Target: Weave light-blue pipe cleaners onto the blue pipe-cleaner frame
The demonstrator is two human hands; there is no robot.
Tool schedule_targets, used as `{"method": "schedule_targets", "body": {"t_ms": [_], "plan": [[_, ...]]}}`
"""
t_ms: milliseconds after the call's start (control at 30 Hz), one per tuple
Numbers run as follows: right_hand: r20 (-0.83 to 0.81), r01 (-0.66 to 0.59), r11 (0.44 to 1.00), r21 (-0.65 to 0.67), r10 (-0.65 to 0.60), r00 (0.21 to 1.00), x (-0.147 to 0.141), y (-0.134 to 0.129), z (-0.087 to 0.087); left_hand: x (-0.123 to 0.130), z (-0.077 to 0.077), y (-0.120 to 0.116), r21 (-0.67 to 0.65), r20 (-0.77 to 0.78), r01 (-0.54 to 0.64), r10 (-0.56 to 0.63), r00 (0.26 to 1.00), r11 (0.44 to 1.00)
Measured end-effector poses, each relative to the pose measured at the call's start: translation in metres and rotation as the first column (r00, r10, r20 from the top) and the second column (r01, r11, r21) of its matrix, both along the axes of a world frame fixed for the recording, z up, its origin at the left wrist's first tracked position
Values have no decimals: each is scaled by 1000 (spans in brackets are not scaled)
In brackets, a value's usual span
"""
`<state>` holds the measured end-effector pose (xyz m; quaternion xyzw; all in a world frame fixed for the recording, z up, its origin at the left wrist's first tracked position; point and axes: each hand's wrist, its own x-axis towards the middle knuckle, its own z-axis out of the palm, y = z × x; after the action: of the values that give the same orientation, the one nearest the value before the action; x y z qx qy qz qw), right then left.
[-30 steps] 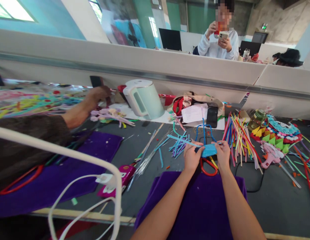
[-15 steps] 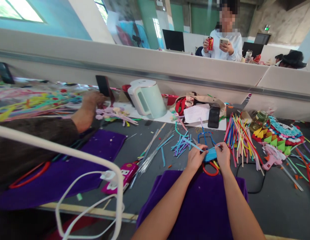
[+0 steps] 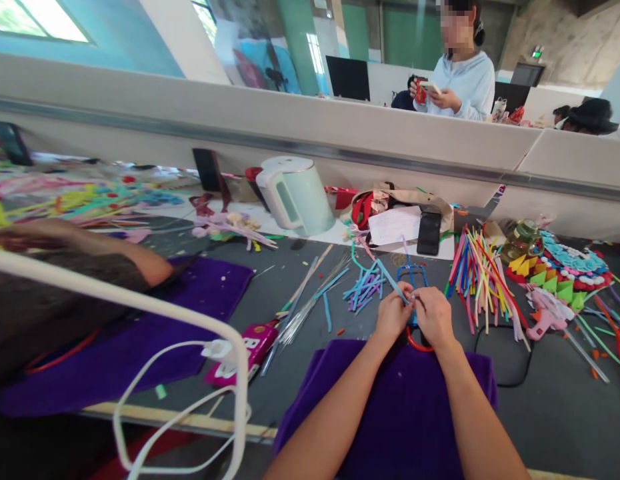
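My left hand (image 3: 393, 312) pinches a light-blue pipe cleaner (image 3: 387, 272), whose free length slants up and away to the left. Fingertips of my right hand (image 3: 434, 315) are closed at the same strip, meeting the left fingertips. Beneath and behind both hands is a blue looped frame (image 3: 413, 269), partly covered by them. A red loop (image 3: 419, 342) shows just below, at the edge of a folded purple cloth (image 3: 405, 407). Short blue and purple pipe-cleaner pieces (image 3: 364, 288) lie left of my hands.
Colourful pipe cleaners (image 3: 483, 273) fan out at right, near a pink glue gun (image 3: 546, 313). A kettle (image 3: 303, 197) and a phone (image 3: 429, 233) stand behind. A magenta power bank-like box (image 3: 255, 343) lies left. A white tube (image 3: 190, 300) crosses the foreground beside a co-worker's arm (image 3: 140, 257).
My hands have come together, the right one moving left and turning over the blue piece. The co-worker's arm at left has drawn back. The person beyond the partition has turned sideways.
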<state>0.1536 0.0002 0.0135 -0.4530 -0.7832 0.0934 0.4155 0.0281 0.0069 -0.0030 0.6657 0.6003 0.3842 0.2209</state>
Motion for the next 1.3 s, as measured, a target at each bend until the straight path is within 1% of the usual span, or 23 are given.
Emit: {"method": "schedule_targets", "body": {"t_ms": [167, 300, 433, 533, 633, 700, 767, 833, 933, 1000, 1067, 1200, 1300], "plan": [[-29, -15, 1000, -4, 15, 999, -3, -2, 4, 4, 4, -3, -7, 42, -72, 73, 996, 997], [-49, -31, 999, -25, 30, 998, -7, -4, 5, 7, 8, -4, -32, 143, -112, 115, 983, 993], [-75, -46, 998, -33, 43, 996, -9, -5, 6, 9, 7, -4, -2, 294, -114, 110, 950, 993], [-135, -95, 994, -56, 86, 987, -9, -5, 7, 10, 5, -5, 17, 332, -88, 77, 940, 996], [-281, -139, 982, -128, 99, 955, -8, -5, 6, 9, 5, -6, 64, 288, -7, -12, 957, 998], [-403, -124, 974, -192, 37, 914, -8, -4, 5, 9, 5, -6, 108, 247, 33, -59, 967, 994], [-474, -87, 967, -238, -38, 880, -8, -2, 2, 9, 4, -6, 128, 210, 48, -74, 975, 991], [-468, -63, 969, -237, -57, 882, -7, 0, 1, 8, 3, -6, 130, 186, 56, -79, 979, 990], [-434, -67, 974, -219, -36, 900, -5, 4, -2, 6, 3, -5, 121, 151, 106, -124, 981, 987], [-478, -57, 968, -246, -70, 875, -3, 6, -4, 1, 6, -5, 88, 119, 168, -178, 977, 982], [-540, -52, 956, -289, -118, 833, -2, 8, -6, -4, 9, -4, 53, 97, 218, -223, 970, 974], [-582, -70, 930, -361, -166, 796, 0, 11, -11, -13, 16, -3, 27, 56, 255, -256, 965, 967], [-621, -85, 918, -386, -191, 760, 0, 12, -14, -14, 18, -3, 36, 14, 259, -260, 966, 965]]}}
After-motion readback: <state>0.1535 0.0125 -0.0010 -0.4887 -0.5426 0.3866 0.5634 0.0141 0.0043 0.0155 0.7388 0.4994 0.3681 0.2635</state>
